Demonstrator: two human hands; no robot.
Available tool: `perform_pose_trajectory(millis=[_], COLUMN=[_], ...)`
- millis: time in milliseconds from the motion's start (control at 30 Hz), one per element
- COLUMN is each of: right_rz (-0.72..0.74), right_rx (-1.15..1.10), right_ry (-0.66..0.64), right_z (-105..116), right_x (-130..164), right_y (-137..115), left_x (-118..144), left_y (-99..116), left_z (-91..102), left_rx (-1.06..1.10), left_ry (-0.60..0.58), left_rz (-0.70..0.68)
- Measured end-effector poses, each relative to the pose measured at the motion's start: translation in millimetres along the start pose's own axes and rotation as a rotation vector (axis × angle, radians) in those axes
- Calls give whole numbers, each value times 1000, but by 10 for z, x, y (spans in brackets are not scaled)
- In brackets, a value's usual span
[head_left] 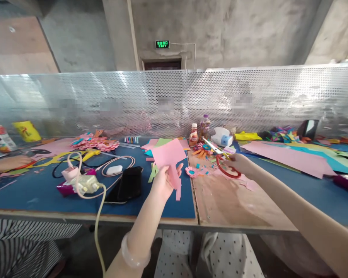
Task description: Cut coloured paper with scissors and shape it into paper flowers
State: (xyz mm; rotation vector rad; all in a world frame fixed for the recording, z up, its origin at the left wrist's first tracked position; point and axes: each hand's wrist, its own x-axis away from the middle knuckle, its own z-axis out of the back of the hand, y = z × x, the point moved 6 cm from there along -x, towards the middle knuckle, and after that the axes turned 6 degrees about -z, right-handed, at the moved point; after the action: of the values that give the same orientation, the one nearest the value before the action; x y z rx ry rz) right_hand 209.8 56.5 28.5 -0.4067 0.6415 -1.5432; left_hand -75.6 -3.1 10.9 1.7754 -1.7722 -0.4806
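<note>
My left hand (164, 181) holds up a pink sheet of paper (169, 156) above the blue table mat (31, 189); cut strips hang from the sheet's lower edge. My right hand (237, 162) grips red-handled scissors (220, 156), blades pointing up and left over the brown board (229, 204). A small pink paper flower (190, 171) and paper scraps lie between my hands.
A black phone (127, 185), white earbud case (114, 170), cables and a small pink device (71, 173) lie to the left. Two bottles (193, 135) stand by the perforated metal screen (174, 100). Large coloured sheets (292, 156) cover the right. Another person's hand (5, 164) rests far left.
</note>
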Motion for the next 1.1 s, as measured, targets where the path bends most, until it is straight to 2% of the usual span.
perform_pose_trajectory(millis=[167,233,333,500,600,733,867,967,1100], right_rz=[81,-25,-180,-255,-267,-215,-172,-136,-94], right_rx=[-493,-865,-1093,-1186,-1326,-1607,-1742,-1707,-1462], right_ry=[-219,-370,-467,-518,-554,-747,-906,-904,-906], right_z=[-73,-174,-342,-585,-657,-676,-595,-480,-404], right_x=[496,661,861,1089,1172,1272,1409,1486,1505], right_y=[-243,-306,-356,-387,-399,-484,-569,-615,-640], left_x=[48,79,134,193,198,195,199,199,189], left_y=[-107,-108,-141,-203,-184,-160,-159,-165,-138], left_z=[137,137,103,135,152,168,176,165,59], left_rx=[-35,-31,-30,-11,-15,-75,-109,-122,-149], left_ry=[24,32,5,-6,-17,39,72,38,-23], left_rz=[-27,-64,-81,-69,-105,-149,-189,-213,-289])
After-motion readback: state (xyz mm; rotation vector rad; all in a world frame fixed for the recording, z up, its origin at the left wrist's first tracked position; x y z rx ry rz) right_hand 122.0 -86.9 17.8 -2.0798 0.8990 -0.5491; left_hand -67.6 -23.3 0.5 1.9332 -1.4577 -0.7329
